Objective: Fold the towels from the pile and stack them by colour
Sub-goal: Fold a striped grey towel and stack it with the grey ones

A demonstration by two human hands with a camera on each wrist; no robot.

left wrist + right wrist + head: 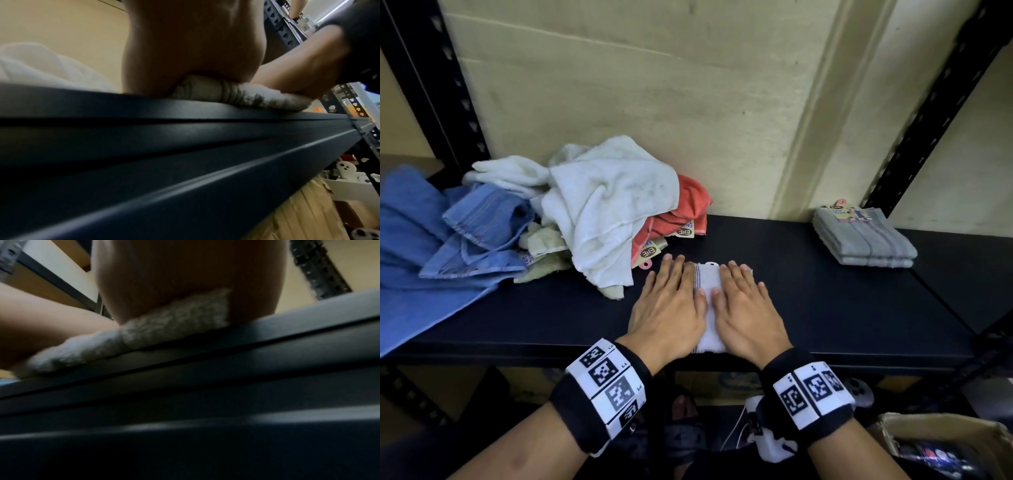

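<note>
While flat on fluffy folded white towel (708, 301), left hand (671, 308), right hand (748, 310).

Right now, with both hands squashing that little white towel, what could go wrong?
The white towel lies at the shelf's front edge, so it could slip off once the left hand and right hand lift. The unfolded pile sits close beside it, and a loose corner might catch and drag. The grey stack is a different colour, so stacking there would probably be wrong.

"ENE" reads on two beige paper tags (684, 232) hanging from the crumpled coral-red towel (690, 205).
</note>
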